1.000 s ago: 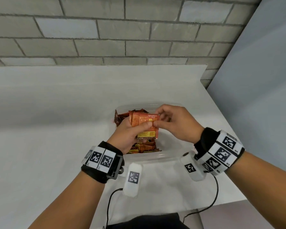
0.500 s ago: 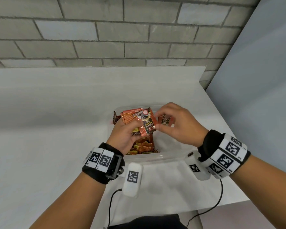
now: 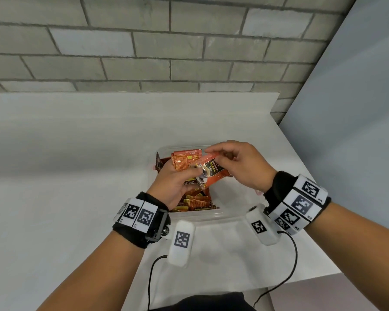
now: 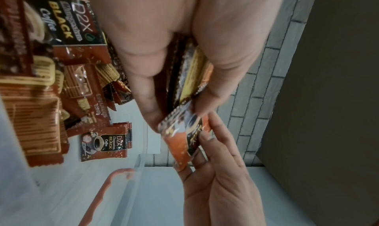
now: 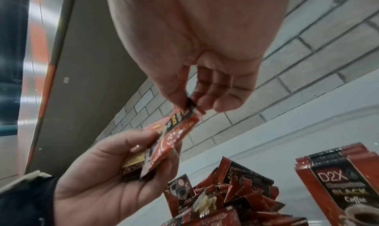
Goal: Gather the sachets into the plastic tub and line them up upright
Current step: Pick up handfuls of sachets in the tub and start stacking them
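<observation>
Readable print on the packets

The small red-brown foil coffee sachets (image 4: 103, 142) read "D2X", "BLACK" and "Coffee"; other print was too blurred.

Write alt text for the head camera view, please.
Two hands, left hand and right hand, hold coffee sachets above a clear plastic tub of more sachets on a white table, before a grey brick wall.
</observation>
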Motion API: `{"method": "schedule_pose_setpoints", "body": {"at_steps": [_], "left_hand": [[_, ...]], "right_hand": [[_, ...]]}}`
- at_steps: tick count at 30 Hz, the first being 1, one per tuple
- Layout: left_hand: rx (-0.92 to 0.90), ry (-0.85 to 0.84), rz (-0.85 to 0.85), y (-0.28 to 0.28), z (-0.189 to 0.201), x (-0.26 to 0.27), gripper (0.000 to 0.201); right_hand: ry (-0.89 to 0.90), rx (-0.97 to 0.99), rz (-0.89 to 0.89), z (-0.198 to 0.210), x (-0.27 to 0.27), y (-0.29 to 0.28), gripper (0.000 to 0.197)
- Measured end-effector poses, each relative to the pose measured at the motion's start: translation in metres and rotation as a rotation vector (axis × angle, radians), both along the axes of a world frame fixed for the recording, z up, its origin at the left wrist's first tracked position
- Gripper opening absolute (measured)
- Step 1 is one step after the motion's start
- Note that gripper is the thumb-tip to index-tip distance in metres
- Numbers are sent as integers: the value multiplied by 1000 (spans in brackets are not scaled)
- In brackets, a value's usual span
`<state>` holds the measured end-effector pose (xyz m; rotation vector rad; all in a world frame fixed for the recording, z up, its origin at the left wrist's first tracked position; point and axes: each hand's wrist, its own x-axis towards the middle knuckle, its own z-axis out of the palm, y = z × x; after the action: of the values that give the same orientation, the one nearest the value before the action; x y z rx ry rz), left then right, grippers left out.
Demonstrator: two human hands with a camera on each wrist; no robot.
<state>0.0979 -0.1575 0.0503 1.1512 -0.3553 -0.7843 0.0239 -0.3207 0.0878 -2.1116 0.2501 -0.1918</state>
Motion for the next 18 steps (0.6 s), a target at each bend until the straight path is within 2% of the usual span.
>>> {"method": "schedule_pose_setpoints", "body": {"at_steps": [3,6,8,12,15,18], "left_hand": [[-17,1,16,0,-1,2,33],[-29,5,21,2,-4,4,33],[-12,1,30,3,-6,5,27],[53,43,147,9,-10,12,10],[48,82,188,14,-11,15,11],[60,55,169,17,-10,15,12]], "right_hand": [[20,2,-14,0,2,-5,28],[100,69,-3,2,2,-12,13],[120,29,38,7,2,-18,10],[176,-304,2,21,10,-43,7],[400,-602,54,14,22,-59,2],[588,-794,143,-1,38,-61,7]]}}
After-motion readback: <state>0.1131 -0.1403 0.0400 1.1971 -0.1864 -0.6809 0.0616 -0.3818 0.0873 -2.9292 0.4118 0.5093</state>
